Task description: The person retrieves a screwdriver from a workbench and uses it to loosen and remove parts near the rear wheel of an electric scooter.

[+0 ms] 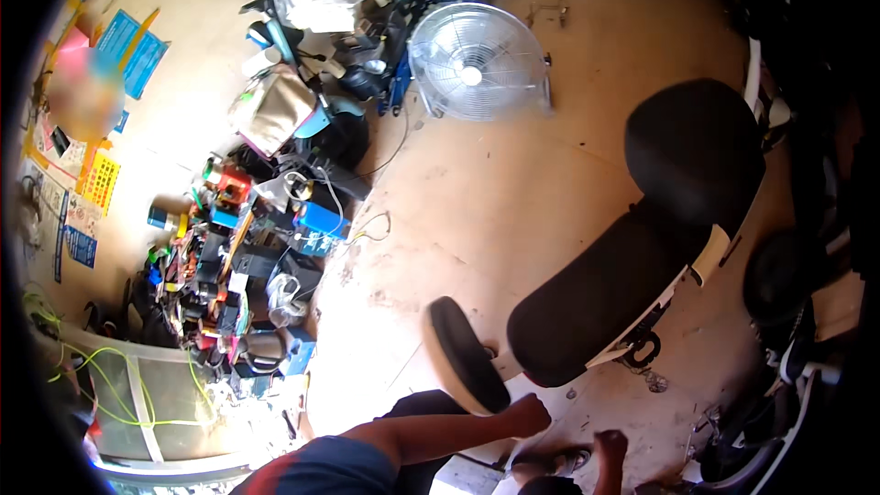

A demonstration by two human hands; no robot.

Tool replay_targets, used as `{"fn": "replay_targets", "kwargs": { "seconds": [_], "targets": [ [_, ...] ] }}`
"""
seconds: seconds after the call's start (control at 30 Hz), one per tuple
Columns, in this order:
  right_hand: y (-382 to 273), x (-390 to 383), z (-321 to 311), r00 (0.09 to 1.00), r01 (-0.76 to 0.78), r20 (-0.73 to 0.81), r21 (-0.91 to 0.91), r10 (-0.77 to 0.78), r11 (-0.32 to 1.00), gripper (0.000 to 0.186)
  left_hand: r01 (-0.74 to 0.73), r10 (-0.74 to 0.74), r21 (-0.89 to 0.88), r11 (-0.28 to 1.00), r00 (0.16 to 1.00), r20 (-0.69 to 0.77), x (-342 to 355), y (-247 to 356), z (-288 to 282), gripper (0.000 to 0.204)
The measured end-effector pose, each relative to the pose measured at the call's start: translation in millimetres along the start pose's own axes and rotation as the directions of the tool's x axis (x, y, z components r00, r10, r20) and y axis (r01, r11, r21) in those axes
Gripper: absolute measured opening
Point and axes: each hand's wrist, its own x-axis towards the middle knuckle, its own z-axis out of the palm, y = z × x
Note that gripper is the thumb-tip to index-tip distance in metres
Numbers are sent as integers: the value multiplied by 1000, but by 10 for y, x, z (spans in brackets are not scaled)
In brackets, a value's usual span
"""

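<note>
Your right hand (611, 446) and left hand (527, 416) are both curled; I cannot tell whether either grips anything. Just beside your left hand sits the small black cushion (467, 357), and just beyond it the long black seat (596, 298). Farther, a fan (477, 64) stands toward the floor's (440, 220) far edge

Bright left, dim right
Glare whitens the floor (362, 353) toward lower left; the right sinks into shadow; the wall (188, 73) shows one blurred patch; edges curve into black.
</note>
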Motion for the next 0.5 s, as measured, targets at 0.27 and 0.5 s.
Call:
{"fn": "replay_targets", "kwargs": {
  "seconds": [0.27, 0.5],
  "targets": [
    [-2729, -2319, -2260, 908, -406, 173, 148, 381, 902, 64, 653, -689, -402, 642, 721, 71, -2264, 546, -1407, 13],
    [-3929, -1894, -2907, 905, 0, 419, 184, -79, 983, 61, 703, -892, -662, 260, 437, 114, -3641, 466, -2327, 23]
  ]
}}
